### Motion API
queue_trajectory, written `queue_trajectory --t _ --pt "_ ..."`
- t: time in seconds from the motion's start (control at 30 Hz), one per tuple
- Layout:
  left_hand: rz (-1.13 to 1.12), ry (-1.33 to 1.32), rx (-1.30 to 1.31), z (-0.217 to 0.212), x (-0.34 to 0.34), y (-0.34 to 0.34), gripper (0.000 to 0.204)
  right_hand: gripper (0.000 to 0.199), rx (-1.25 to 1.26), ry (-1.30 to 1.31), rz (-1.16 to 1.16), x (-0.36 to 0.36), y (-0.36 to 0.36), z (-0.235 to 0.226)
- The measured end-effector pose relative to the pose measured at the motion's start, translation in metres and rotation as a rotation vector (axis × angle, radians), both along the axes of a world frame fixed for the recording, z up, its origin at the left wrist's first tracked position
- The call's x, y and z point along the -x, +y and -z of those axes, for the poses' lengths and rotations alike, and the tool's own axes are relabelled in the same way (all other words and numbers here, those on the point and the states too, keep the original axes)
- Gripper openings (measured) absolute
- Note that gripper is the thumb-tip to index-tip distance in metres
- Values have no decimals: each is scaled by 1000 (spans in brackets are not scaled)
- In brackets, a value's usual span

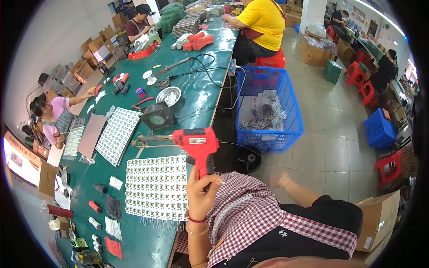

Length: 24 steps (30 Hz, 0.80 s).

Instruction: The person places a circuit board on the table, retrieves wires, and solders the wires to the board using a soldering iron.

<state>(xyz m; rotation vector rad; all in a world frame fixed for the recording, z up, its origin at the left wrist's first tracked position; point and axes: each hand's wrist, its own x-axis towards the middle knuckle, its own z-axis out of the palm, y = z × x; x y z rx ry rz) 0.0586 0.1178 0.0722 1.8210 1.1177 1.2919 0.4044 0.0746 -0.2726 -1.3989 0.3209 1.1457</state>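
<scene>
Seemingly for control, the left hand point(202, 193) clasped the red gun-shaped tool point(200, 142); the right hand point(280, 180) was too blurred to tell.

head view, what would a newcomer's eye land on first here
First, probably the red gun-shaped tool in the left hand's grip, at the middle of the picture. Next might come the big blue crate just right of the green table, and the person in a bright yellow shirt seated at the top. The white board with rows of small parts lies left of that hand.
</scene>
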Motion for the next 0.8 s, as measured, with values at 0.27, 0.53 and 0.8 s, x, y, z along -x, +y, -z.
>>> queue_trajectory --t 0.27,0.53,0.8 --pt "-21 35 114 20 -12 4 10 50 -653 22 -1391 92 61 -222" --pt "18 38 49 18 -13 -46 12 71 -1066 83 -1297 182 76 -314" --pt "-520 -31 130 32 39 -134 12 66 -945 225 -1375 233 85 -305"
